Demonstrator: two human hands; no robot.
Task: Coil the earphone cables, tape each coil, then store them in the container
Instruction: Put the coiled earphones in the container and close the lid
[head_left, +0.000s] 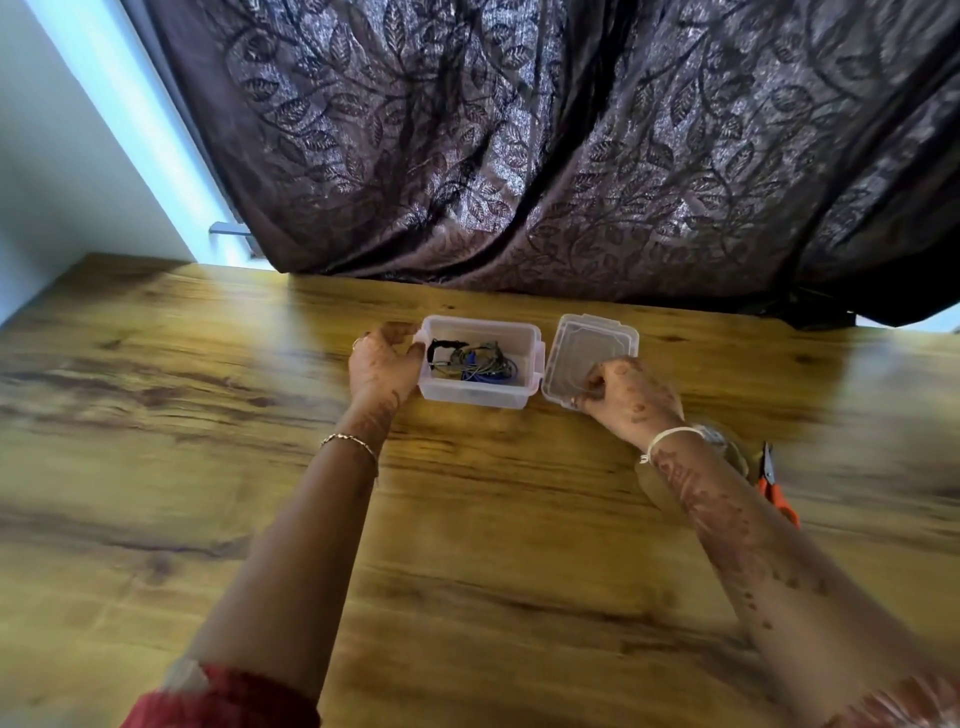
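Observation:
A clear plastic container (480, 397) stands on the wooden table near its far edge. Inside it lie coiled earphone cables (470, 358), black, grey and blue, bundled together. My left hand (382, 366) grips the container's left wall, thumb at the rim. Right beside the container lies its clear lid (582, 343), flat on the table. My right hand (631, 392) pinches the lid's near right corner with curled fingers.
Orange-handled scissors (774, 483) lie on the table right of my right forearm, with a tape roll (727, 441) partly hidden behind the wrist. A dark leaf-patterned curtain (571, 156) hangs down to the table's far edge.

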